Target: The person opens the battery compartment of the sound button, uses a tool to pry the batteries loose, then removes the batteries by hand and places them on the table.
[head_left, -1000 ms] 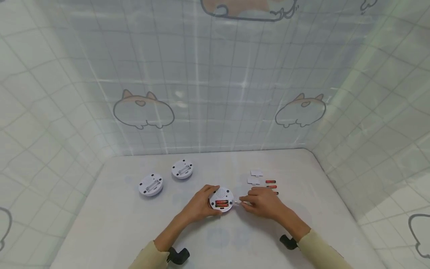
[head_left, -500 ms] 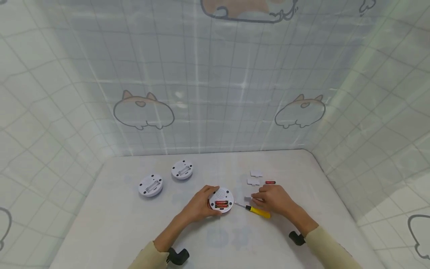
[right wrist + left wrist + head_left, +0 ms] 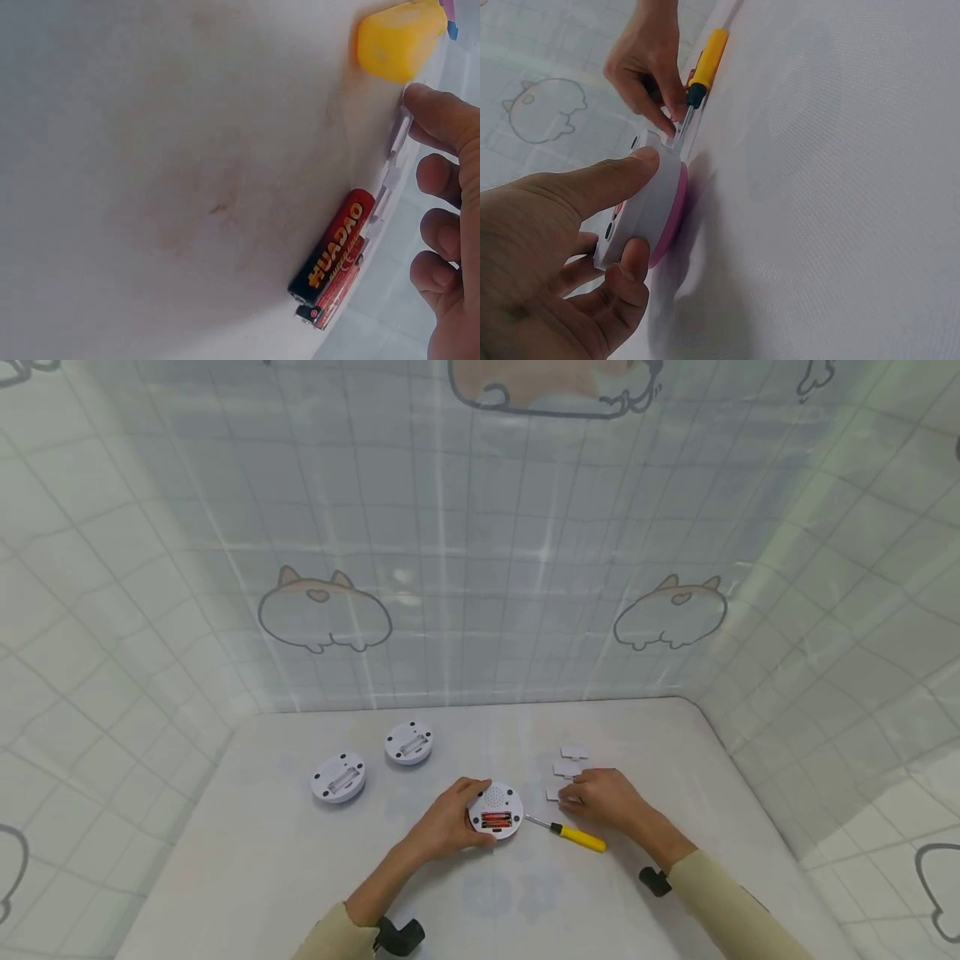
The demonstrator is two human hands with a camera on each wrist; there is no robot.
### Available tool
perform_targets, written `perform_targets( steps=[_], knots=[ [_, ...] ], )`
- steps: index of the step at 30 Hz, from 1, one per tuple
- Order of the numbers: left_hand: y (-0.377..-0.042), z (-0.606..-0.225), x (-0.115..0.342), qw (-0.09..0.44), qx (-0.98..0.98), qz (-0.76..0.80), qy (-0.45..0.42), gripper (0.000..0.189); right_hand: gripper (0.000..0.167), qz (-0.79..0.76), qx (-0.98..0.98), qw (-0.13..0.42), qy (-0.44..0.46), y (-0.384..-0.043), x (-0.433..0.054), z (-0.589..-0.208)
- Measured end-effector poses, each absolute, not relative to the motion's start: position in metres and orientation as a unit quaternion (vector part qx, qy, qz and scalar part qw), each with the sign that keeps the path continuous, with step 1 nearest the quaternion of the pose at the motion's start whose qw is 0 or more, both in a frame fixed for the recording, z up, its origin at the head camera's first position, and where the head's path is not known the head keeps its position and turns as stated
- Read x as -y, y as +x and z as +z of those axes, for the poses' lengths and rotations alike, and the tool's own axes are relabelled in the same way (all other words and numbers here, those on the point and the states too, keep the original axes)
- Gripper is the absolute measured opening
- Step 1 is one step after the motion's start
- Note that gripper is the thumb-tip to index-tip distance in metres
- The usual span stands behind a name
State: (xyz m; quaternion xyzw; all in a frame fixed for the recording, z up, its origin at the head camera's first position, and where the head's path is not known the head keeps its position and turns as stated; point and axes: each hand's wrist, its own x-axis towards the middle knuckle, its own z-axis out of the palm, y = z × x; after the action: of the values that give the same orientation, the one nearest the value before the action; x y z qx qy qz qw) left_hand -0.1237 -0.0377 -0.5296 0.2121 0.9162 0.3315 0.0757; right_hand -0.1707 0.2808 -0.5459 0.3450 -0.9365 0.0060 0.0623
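My left hand (image 3: 446, 818) grips a round white device (image 3: 504, 799), thumb and fingers round its rim. Two red batteries (image 3: 496, 820) sit in its uncovered compartment; its pink underside (image 3: 669, 217) shows in the left wrist view. Pinched between my right hand's (image 3: 603, 797) thumb and index finger is a white battery cover (image 3: 552, 794), partly hidden by the fingers. Two more covers (image 3: 574, 752) lie just beyond it. Between device and right hand rests a screwdriver (image 3: 581, 837) with a yellow handle, its tip beside the device's rim.
Two similar white devices (image 3: 338, 778) with battery compartments uncovered stand at the left back of the white table (image 3: 262, 860). Loose red-and-black batteries (image 3: 334, 244) lie under and beside my right hand. Patterned sheeting (image 3: 480, 610) rises behind and on both sides.
My right hand has moved right, uncovering the screwdriver's yellow handle, then slightly away from me with the cover, which now lines up with the other two. The left hand keeps its hold.
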Motion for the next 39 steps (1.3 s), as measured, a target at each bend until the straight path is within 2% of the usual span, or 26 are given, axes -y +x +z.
perform_targets(
  steps=[25, 32, 36, 39],
  knots=[
    [-0.125, -0.530, 0.040, 0.082, -0.916, 0.338, 0.200, 0.091, 0.023, 0.024, 0.948, 0.043, 0.314, -0.177, -0.266, -0.544],
    [-0.124, -0.529, 0.040, 0.080, -0.914, 0.341, 0.203, 0.090, 0.029, 0.107, 0.966, -0.026, 0.233, -0.159, -0.270, -0.536],
    [-0.125, -0.529, 0.040, 0.076, -0.917, 0.336, 0.199, 0.090, 0.032, 0.164, 0.959, -0.064, 0.224, -0.146, -0.275, -0.534],
    [-0.126, -0.530, 0.040, 0.073, -0.918, 0.333, 0.202, 0.090, 0.035, 0.173, 0.956, -0.069, 0.227, -0.137, -0.277, -0.537]
  ],
)
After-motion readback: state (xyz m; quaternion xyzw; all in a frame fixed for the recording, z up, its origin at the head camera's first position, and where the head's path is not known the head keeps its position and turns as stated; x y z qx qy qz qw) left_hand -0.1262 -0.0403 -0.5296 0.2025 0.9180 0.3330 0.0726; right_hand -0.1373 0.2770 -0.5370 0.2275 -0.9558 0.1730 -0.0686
